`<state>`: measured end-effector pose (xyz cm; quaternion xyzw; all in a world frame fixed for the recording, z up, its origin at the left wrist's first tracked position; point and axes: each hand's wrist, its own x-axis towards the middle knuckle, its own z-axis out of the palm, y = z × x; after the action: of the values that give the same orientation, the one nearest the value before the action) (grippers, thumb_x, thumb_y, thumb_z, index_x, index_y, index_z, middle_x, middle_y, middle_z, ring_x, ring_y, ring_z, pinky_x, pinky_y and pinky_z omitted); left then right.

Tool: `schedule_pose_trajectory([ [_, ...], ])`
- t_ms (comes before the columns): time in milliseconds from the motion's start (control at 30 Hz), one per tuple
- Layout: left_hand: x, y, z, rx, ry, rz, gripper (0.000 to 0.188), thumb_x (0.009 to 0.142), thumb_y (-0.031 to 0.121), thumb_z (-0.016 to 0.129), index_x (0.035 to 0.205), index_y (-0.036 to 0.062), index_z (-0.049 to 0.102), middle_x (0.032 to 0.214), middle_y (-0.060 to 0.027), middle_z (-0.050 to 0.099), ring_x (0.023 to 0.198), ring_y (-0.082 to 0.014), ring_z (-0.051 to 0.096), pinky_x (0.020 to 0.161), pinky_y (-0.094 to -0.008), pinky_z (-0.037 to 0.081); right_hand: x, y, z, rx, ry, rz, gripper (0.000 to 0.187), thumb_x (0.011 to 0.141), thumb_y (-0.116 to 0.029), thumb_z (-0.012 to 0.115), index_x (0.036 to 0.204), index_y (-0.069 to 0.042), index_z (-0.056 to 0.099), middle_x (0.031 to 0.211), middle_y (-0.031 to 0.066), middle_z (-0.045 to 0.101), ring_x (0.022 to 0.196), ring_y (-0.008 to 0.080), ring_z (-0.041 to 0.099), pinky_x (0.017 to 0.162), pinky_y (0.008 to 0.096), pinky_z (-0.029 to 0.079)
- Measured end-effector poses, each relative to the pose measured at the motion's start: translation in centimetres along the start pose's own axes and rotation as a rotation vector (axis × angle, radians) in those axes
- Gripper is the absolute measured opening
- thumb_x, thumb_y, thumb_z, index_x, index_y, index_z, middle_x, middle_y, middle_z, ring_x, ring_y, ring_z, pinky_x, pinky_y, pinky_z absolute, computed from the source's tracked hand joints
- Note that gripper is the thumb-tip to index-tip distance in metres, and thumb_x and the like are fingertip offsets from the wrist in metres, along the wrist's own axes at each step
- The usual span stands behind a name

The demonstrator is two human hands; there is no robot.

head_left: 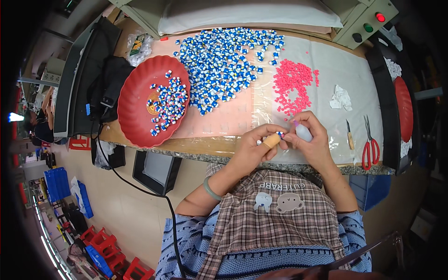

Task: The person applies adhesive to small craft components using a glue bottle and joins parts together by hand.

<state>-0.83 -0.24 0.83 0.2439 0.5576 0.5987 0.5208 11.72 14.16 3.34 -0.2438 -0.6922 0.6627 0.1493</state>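
My left hand point(247, 153) is closed, thumb and fingers pinching a small blue-and-white piece point(281, 134). A tan finger cot point(271, 141) covers the tip of one digit. In my right hand point(316, 148) rests a small whitish squeeze bottle point(304, 133) with a purple tip; the thumb and fingertips of that hand reach to the same little piece. A touch of pink shows at the piece, too small to make out. Just beyond my hands lies a scatter of small flat pink pieces point(293, 74). Further left spreads a large pile of blue-and-white pieces point(212, 65).
A red scalloped bowl point(133, 114) with more pieces stands at left. To the right lie crumpled white tissue point(341, 98), a wooden-handled pointed tool point(350, 139) and red-handled scissors point(371, 154). A black tray point(389, 107) borders that side; a machine with buttons point(361, 25) stands behind.
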Motion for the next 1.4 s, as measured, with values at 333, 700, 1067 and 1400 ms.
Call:
schedule_pose_trajectory([
  [333, 3.4, 2.3, -6.0, -0.082, 0.286, 0.086, 0.013, 0.092, 0.015, 0.058, 0.093, 0.0032, 0.064, 0.095, -0.0113, 0.067, 0.066, -0.0150, 0.057, 0.048, -0.0247, 0.040, -0.1, 1.0, -1.0, 0.060, 0.043, 0.031, 0.017, 0.085, -0.006, 0.069, 0.098, -0.004, 0.058, 0.076, -0.0015, 0.057, 0.059, 0.0030, 0.051, 0.051, 0.0176, 0.041],
  [700, 7.9, 5.4, -8.7, 1.413, 0.371, 0.657, 0.013, 0.085, 0.015, 0.064, 0.095, 0.0075, 0.069, 0.080, -0.0128, 0.061, 0.070, -0.0313, 0.063, 0.059, -0.0407, 0.051, -0.2, 1.3, -1.5, -0.056, 0.031, 0.019, 0.011, 0.086, -0.006, 0.069, 0.093, -0.003, 0.060, 0.078, -0.0013, 0.059, 0.062, 0.0040, 0.052, 0.054, 0.0192, 0.044],
  [1067, 8.0, 5.8, -8.2, 1.539, 0.151, 0.644, 0.016, 0.086, 0.016, 0.061, 0.099, 0.0056, 0.062, 0.087, -0.0142, 0.065, 0.072, -0.0329, 0.065, 0.062, -0.0420, 0.053, 0.1, 2.1, -2.4, -0.079, 0.056, -0.004, 0.011, 0.086, -0.006, 0.069, 0.093, -0.003, 0.061, 0.080, -0.0014, 0.059, 0.065, 0.0037, 0.052, 0.055, 0.0193, 0.044],
  [1400, 8.2, 5.9, -7.7, 1.645, 0.067, 0.558, 0.018, 0.086, 0.017, 0.062, 0.096, 0.0030, 0.055, 0.085, -0.0173, 0.065, 0.071, -0.0352, 0.065, 0.061, -0.0416, 0.054, -0.2, 2.2, -4.4, 0.026, 0.146, -0.026, 0.016, 0.086, -0.003, 0.065, 0.100, -0.005, 0.057, 0.087, 0.0013, 0.059, 0.065, 0.0036, 0.050, 0.054, 0.0184, 0.041],
])
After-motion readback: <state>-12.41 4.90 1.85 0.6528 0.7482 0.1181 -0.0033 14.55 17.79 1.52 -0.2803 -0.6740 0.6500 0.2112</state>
